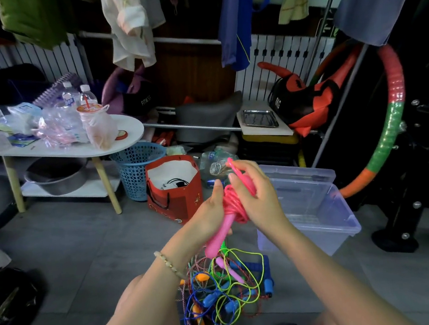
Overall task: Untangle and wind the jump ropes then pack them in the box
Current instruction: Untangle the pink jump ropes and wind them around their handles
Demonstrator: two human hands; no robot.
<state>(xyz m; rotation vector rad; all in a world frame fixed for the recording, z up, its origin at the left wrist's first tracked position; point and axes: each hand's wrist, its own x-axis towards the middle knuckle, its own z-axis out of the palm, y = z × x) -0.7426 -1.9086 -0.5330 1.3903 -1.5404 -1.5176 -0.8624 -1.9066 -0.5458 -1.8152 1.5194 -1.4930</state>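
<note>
We hold the pink jump rope [231, 206] up off the floor between both hands. Our left hand [209, 212] grips it at the lower handle, fingers curled round it. Our right hand [257, 193] is closed round the wound coils and the upper handle. Below, near us on the grey floor, lies the tangle of coloured jump ropes [225, 292]. The clear plastic box [332, 217] sits open just right of the hands, and a red paper bag [176, 200] stands farther off to the left.
</note>
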